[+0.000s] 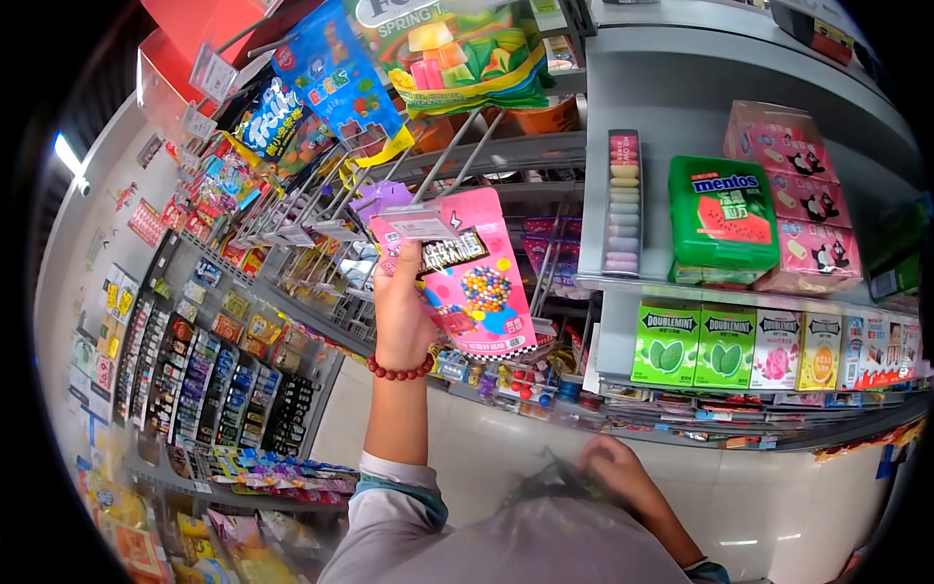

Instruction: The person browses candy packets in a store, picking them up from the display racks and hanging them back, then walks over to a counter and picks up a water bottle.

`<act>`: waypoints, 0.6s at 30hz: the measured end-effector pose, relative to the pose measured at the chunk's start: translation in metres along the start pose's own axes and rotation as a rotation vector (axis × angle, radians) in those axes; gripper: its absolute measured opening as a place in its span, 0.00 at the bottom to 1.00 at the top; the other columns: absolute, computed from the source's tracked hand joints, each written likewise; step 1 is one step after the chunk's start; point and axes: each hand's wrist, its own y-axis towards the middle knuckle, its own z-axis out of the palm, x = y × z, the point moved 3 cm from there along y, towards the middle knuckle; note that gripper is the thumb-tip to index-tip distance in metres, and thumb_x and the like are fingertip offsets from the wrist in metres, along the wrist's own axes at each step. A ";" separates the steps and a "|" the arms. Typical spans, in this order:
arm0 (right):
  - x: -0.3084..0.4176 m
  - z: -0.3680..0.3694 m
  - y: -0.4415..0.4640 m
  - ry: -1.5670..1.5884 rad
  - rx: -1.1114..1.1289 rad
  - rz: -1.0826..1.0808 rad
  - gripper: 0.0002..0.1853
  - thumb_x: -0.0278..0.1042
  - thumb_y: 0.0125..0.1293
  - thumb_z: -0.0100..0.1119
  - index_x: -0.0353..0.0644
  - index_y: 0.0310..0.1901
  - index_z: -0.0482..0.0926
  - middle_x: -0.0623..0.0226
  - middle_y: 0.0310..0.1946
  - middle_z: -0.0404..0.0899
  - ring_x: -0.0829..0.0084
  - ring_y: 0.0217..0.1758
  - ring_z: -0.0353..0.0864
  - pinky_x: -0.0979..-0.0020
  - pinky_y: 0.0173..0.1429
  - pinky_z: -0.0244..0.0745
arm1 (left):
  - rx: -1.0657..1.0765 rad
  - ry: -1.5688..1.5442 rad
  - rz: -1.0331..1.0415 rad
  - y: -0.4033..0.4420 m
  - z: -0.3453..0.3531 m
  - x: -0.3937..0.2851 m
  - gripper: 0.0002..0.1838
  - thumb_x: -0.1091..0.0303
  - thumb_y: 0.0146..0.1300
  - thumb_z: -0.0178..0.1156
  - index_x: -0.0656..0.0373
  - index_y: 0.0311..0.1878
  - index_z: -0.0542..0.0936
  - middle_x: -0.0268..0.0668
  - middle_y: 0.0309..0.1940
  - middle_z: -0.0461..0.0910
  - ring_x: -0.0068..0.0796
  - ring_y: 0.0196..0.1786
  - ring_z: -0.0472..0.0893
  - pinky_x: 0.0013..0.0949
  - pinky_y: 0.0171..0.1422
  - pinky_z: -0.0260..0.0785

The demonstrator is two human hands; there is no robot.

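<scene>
- Grey rack [144,443] fills the left edge and lower left of the frame, its rows packed with small packets.
- Blue bag [336,73], upper left of centre, hangs among the metal hooks [455,154]; a large green bag [457,44] hangs to its right, at the top of the frame.
- Left grip [401,316], just left of centre, is clamped on the pink bag: the thumb lies over the front near its left edge, and the fingers are hidden behind. A red bracelet [401,369] circles the wrist.
- Pink bag [491,326], at the centre, is tilted, its printed front facing the camera. A price tag [418,223] overlaps its upper part; whether a hook passes through the top cannot be told.
- As I judge it, taking hold of the pink bag is done; moving it well apart from the hooks is not, since it sits right among them.
- Right grip [621,469], lower right of centre, is low beside a dark, blurred item [559,484]. The fingers look curled, but I cannot tell whether they are clamped on it.
- Green box [722,214] and pink boxes [808,255], upper right, stand on a shelf [623,49], with gum packs [725,347] below; neither hand touches these.
</scene>
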 end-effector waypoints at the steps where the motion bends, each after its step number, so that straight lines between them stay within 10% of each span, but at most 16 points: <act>1: -0.001 -0.002 0.000 0.001 0.011 0.003 0.09 0.21 0.63 0.52 0.38 0.43 0.79 0.68 0.36 0.83 0.76 0.44 0.82 0.74 0.53 0.75 | -0.005 -0.016 -0.011 0.002 -0.002 0.001 0.16 0.61 0.77 0.57 0.62 0.59 0.78 0.37 0.54 0.84 0.28 0.54 0.84 0.35 0.60 0.76; 18: -0.006 -0.022 0.003 -0.022 0.120 -0.032 0.11 0.21 0.66 0.50 0.41 0.46 0.78 0.69 0.39 0.82 0.77 0.44 0.81 0.75 0.47 0.77 | -0.090 -0.004 -0.055 0.011 0.005 0.009 0.14 0.63 0.76 0.59 0.61 0.56 0.79 0.34 0.51 0.84 0.25 0.53 0.82 0.33 0.60 0.74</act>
